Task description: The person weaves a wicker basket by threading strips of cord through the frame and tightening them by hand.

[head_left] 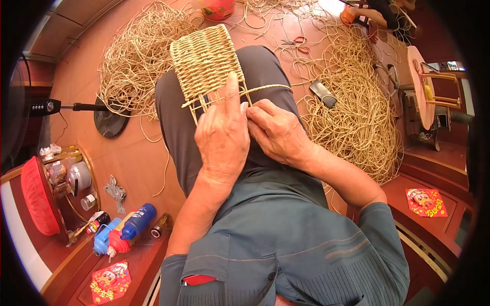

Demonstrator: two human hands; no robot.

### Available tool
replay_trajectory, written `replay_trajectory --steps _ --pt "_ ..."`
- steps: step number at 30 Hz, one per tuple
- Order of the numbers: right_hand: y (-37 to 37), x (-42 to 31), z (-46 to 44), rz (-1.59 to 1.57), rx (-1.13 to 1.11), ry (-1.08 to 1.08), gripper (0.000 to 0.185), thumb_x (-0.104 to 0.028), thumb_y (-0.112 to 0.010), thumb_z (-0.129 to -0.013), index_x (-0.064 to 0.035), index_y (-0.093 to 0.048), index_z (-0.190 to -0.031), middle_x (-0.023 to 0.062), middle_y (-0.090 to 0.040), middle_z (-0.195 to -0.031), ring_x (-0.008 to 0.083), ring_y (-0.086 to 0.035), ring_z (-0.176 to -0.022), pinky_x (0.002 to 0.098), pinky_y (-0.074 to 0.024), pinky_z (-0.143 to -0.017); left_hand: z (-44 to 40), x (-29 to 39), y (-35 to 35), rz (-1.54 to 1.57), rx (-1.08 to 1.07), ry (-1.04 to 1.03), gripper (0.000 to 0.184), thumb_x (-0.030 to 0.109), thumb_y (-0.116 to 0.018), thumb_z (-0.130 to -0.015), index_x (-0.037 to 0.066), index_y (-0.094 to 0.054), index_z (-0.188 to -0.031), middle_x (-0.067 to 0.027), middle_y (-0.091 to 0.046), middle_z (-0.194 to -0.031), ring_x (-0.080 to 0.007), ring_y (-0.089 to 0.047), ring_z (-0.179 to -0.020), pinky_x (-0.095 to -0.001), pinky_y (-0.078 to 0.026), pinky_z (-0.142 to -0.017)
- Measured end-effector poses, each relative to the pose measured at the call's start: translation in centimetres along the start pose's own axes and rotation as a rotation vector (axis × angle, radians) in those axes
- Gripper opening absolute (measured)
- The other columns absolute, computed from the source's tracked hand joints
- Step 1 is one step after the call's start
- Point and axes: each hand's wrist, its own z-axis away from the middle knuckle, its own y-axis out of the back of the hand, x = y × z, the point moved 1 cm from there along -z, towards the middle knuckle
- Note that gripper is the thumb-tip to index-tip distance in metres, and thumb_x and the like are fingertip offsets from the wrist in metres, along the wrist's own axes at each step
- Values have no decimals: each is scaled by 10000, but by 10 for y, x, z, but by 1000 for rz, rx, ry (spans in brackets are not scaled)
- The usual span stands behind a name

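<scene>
Head: woven piece [206, 61] beyond hands [223, 140]

One wide view from my head, facing forward and down.
It looks from close above over my dark grey-green cloth shirt [301, 245] to my bare left hand [222, 137] and bare right hand [280, 130] near mid-frame, then past my dark grey cloth trousers [260, 66] to the smooth reddish-brown floor [127, 163] farther off.
</scene>
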Motion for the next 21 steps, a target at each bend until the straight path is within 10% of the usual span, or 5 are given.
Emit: replay_trajectory --steps 10,21 --pt "-2 6 -3 -74 10 -3 149 -29 -748 -1009 -8 -727 -1155 182 -692 -1012 400 -720 -920 469 -591 -803 5 -7 -6 169 33 36 701 103 -709 -1079 79 -438 -1725 -220 -744 -1379 -416 -765 -1126 -498 -598 -933" --pt "-6 -20 -8 310 111 196 471 -102 -808 -892 -122 -755 -1360 41 -709 -1245 266 -692 -1123 417 -569 -969 28 -28 32 179 37 192 540 -16 -595 -1049 56 -562 -1583 -228 -737 -1260 -396 -751 -1058 -503 -607 -927"
